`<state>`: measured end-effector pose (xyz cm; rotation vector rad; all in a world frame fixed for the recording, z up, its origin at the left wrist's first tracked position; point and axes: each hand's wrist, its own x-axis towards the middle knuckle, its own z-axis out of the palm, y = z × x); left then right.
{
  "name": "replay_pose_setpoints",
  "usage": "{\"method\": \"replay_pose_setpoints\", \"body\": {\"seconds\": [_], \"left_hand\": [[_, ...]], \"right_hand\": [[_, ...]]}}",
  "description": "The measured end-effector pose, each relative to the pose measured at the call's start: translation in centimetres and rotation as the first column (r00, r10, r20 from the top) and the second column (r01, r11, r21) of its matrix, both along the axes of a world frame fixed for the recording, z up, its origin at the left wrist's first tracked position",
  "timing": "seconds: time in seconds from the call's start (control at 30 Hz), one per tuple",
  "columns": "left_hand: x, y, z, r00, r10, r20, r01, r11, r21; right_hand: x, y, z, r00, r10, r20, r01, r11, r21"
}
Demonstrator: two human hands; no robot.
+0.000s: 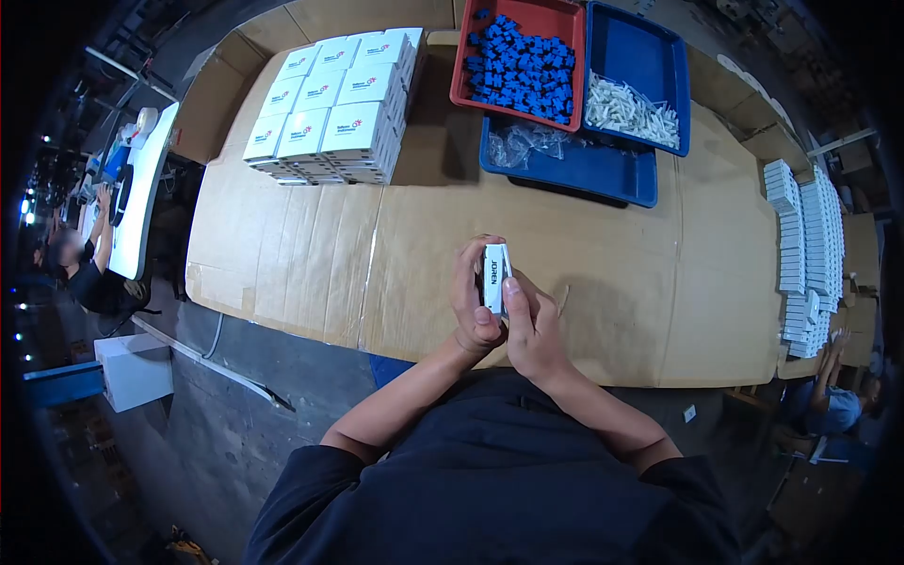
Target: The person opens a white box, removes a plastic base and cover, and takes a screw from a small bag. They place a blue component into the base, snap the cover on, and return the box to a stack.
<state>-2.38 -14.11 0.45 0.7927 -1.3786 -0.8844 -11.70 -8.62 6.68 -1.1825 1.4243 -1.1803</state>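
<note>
A small white plastic case (494,280) with dark lettering that looks like "JOREN" is held upright between my two hands, above the front of the table. My left hand (468,294) is wrapped round its left side, with the fingers over the top end and the thumb near the bottom. On the other side my right hand (533,330) is closed on the case, its thumb pressed against the right edge. The case's back and the fingertips behind it are hidden.
Stacked white boxes (320,92) stand at the back left of the cardboard-covered table (452,221). A red tray (459,80) holds blue parts, a blue tray (636,47) white ones, a lower blue tray (574,179) plastic bags. White cases (800,235) line the right; people sit at both sides.
</note>
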Motion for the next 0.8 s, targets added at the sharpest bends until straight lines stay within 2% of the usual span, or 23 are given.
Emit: {"method": "replay_pose_setpoints", "body": {"seconds": [0.13, 0.3, 0.4, 0.47, 0.5, 0.53, 0.57, 0.6, 0.63, 0.67, 0.73, 0.8], "left_hand": [[0.1, 0.1, -0.5, 0.997, -0.031, -0.072, 0.033, 0.999, 0.027], [0.3, -0.4, -0.5, 0.994, -0.104, 0.014, 0.104, 0.994, 0.029], [0.4, -1.0, -0.4, 0.982, -0.168, 0.089, 0.164, 0.985, 0.049], [0.4, -1.3, -0.5, 0.969, -0.202, 0.145, 0.198, 0.979, 0.043], [0.4, -1.2, 0.0, 0.964, -0.264, -0.001, 0.262, 0.954, 0.144], [0.5, -1.1, 0.6, 0.939, -0.307, -0.154, 0.336, 0.913, 0.233], [0.6, -0.9, 1.4, 0.894, -0.326, -0.306, 0.417, 0.856, 0.306], [0.7, -0.8, 1.7, 0.832, -0.321, -0.453, 0.500, 0.787, 0.361], [0.4, -0.8, 1.5, 0.822, -0.264, -0.505, 0.504, 0.751, 0.427], [0.4, -0.9, 1.5, 0.806, -0.287, -0.517, 0.551, 0.680, 0.483], [0.3, -1.1, 2.2, 0.771, -0.323, -0.549, 0.630, 0.519, 0.578], [0.2, -0.1, 4.3, 0.767, -0.292, -0.571, 0.641, 0.390, 0.661]], "right_hand": [[0.1, 0.1, -0.1, 1.000, -0.017, 0.016, 0.017, 1.000, 0.023], [-0.6, -0.5, -0.3, 0.997, 0.021, 0.068, -0.030, 0.991, 0.127], [-2.3, -1.3, -1.6, 0.989, 0.052, 0.135, -0.055, 0.998, 0.019], [-4.0, -1.8, 0.5, 0.974, 0.184, 0.133, -0.194, 0.979, 0.067], [-4.4, -1.8, 1.4, 0.969, 0.215, 0.125, -0.226, 0.970, 0.085], [-4.8, -1.9, 1.7, 0.963, 0.245, 0.116, -0.257, 0.961, 0.103], [-5.2, -1.9, 1.5, 0.960, 0.280, 0.019, -0.280, 0.953, 0.119], [-5.4, -1.9, 1.3, 0.950, 0.265, -0.167, -0.264, 0.964, 0.033], [-5.6, -1.8, 1.2, 0.910, 0.229, -0.345, -0.263, 0.963, -0.055], [-5.7, -1.6, 1.0, 0.845, 0.172, -0.507, -0.277, 0.951, -0.138], [-6.2, -1.7, -0.1, 0.867, 0.180, -0.464, -0.293, 0.938, -0.184], [-6.7, -1.9, -1.2, 0.868, 0.179, -0.463, -0.324, 0.911, -0.255]]}}
